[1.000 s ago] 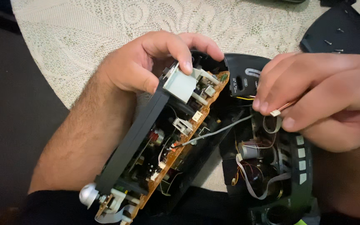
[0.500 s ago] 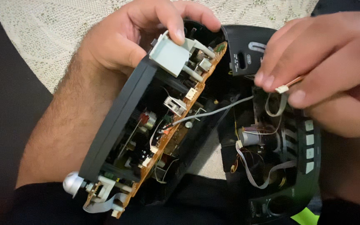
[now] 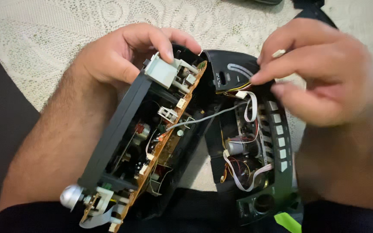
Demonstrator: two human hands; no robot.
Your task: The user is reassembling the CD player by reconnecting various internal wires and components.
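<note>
An opened black electronic device lies in two halves over my lap. My left hand (image 3: 121, 51) grips the top of the left half (image 3: 121, 125), a black frame with a brown circuit board (image 3: 169, 142) and a grey plastic block (image 3: 162, 71) under my fingertips. A grey cable (image 3: 212, 115) runs from the board to the right half (image 3: 273, 142), a black shell with white buttons, wires and a small motor. My right hand (image 3: 320, 73) hovers over the shell's top, pinching a small pale connector (image 3: 278, 53) between fingers and thumb.
A round table with a white lace cloth (image 3: 65, 30) lies behind the device. A silver knob (image 3: 71, 196) sticks out at the board's near end. A white ribbon cable (image 3: 242, 177) loops inside the shell. A bright green scrap (image 3: 288, 221) lies at the bottom right.
My right hand has lifted away from the wires inside the shell, carrying the small pale connector upward. The left hand keeps its hold on the board half.
</note>
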